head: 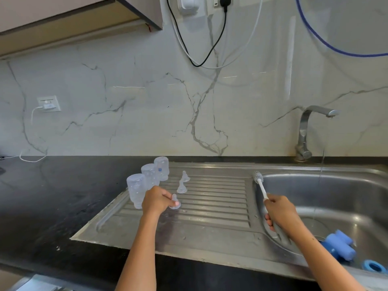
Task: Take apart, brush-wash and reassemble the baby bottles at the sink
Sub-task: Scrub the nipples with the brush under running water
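Steel drainboard (210,208); left grip (156,201) pinching half-hidden teat (174,203), right grip (280,213) around brush (260,184).

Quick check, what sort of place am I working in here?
Most likely a home kitchen: a steel sink with a ribbed drainboard, a tap on a marble-look backsplash, and a dark countertop.

Three clear bottles stand upside down along the drainboard's left edge: the nearest (136,191), the middle one (149,175), the farthest (161,168). Three teats too: one at the back (185,176), one in the middle (181,187), one at the front (174,203). One brush (260,183). Two hands, left (156,201) and right (281,213). In the sink (336,185), blue caps (341,244), number hard to tell, and one blue ring (373,266). One tap (306,131).
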Tool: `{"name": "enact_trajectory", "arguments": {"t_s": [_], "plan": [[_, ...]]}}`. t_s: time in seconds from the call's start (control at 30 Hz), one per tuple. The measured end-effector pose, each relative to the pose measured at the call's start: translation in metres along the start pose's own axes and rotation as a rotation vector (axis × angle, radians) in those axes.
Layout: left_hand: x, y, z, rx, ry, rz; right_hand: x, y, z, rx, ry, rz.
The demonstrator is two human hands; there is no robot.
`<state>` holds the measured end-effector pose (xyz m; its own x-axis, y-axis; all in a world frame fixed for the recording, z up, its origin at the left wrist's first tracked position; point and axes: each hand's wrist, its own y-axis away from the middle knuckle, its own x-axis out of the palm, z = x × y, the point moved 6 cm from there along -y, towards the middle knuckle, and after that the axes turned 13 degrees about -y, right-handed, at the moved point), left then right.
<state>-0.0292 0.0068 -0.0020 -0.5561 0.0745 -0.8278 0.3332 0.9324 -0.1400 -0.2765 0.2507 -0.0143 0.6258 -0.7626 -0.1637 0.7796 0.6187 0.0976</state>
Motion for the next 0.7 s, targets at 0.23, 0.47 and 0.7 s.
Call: {"name": "enact_trajectory", "arguments": {"t_s": [0.23, 0.47, 0.7], "plan": [[0.0024, 0.0014, -0.0036, 0.005, -0.018, 0.01, -0.001, 0.0026, 0.001, 0.008, -0.017, 0.017], [0.0023, 0.0019, -0.003, 0.017, -0.019, 0.019, -0.0015, 0.0048, 0.0003, 0.026, -0.021, 0.024], [0.004, -0.0014, -0.0016, 0.022, -0.008, 0.026, -0.0009, 0.005, 0.001, 0.017, -0.005, 0.034]]}}
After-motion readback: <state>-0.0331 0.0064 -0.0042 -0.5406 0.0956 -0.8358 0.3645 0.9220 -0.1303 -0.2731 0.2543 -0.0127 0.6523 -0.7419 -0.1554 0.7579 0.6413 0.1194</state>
